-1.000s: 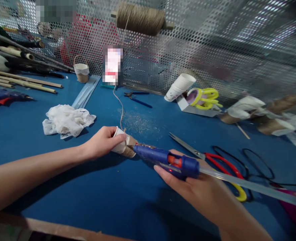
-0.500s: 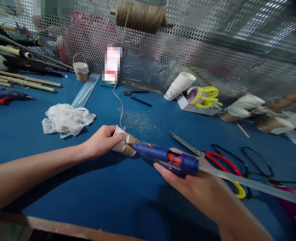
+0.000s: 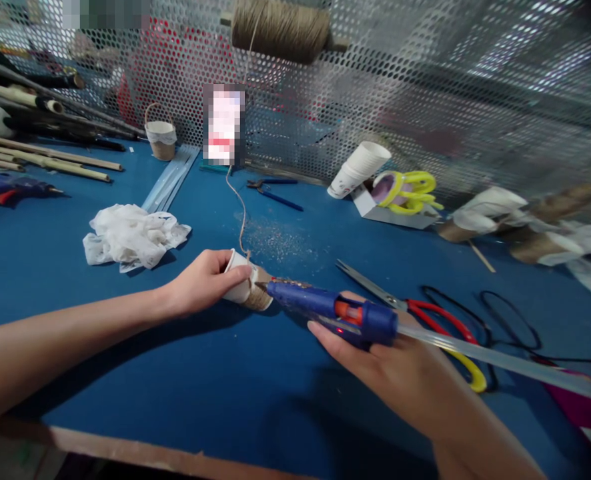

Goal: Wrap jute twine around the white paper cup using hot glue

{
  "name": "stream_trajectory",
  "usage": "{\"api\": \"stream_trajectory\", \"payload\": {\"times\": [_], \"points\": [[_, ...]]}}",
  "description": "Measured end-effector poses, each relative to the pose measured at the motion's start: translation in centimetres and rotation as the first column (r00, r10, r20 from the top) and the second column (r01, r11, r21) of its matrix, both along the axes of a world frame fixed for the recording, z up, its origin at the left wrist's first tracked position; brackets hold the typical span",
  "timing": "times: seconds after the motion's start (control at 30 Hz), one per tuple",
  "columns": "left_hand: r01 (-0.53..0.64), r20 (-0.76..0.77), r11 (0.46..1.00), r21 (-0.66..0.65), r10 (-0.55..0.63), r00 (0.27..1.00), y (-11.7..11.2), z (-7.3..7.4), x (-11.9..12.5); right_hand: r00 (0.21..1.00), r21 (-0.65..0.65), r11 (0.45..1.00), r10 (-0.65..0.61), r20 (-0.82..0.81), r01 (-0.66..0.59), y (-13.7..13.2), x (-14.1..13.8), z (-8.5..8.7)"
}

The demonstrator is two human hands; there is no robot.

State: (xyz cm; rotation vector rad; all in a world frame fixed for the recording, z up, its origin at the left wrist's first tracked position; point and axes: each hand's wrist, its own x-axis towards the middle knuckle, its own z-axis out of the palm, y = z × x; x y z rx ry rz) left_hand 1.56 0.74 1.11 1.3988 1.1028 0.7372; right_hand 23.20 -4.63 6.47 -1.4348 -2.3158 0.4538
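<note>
Through my remote feed I take this for a craft workshop. I see a blue workbench [image 3: 175, 387] backed by a perforated metal screen [image 3: 295, 113], with a big spool of twine [image 3: 278, 30] up against it. I also count hand tools, a glue gun [image 3: 320, 303], pliers [image 3: 281, 200] and scissors [image 3: 399, 304], among craft supplies: stacked paper cups [image 3: 358, 170], wooden sticks [image 3: 50, 152] and a little basket [image 3: 161, 141].

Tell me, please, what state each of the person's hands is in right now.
Left hand: closed, holding a paper cup partly wrapped in twine.
Right hand: closed, holding a blue glue gun.
</note>
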Motion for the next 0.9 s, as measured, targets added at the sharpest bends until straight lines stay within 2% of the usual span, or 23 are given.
{"api": "stream_trajectory", "payload": {"times": [0.3,0.6,0.77,0.9], "points": [[0.082,-0.033,0.995,0.058,-0.080,0.996,-0.10,-0.02,-0.33,0.999,-0.075,0.997,-0.035,-0.033,0.032,0.01,0.07,0.16],[0.105,-0.008,0.990,0.091,-0.104,0.995,-0.31,-0.14,-0.46,1.000,0.031,0.999,-0.008,0.015,0.007,-0.19,0.11,0.09],[0.126,-0.041,0.984,0.129,-0.121,0.992,-0.37,-0.33,-0.53,0.996,0.131,0.991,0.002,0.086,-0.014,0.12,-0.05,0.39],[0.129,-0.040,0.984,0.123,-0.125,0.991,-0.30,-0.33,-0.50,0.999,0.051,0.999,-0.021,0.047,0.019,-0.04,0.09,0.27]]}}
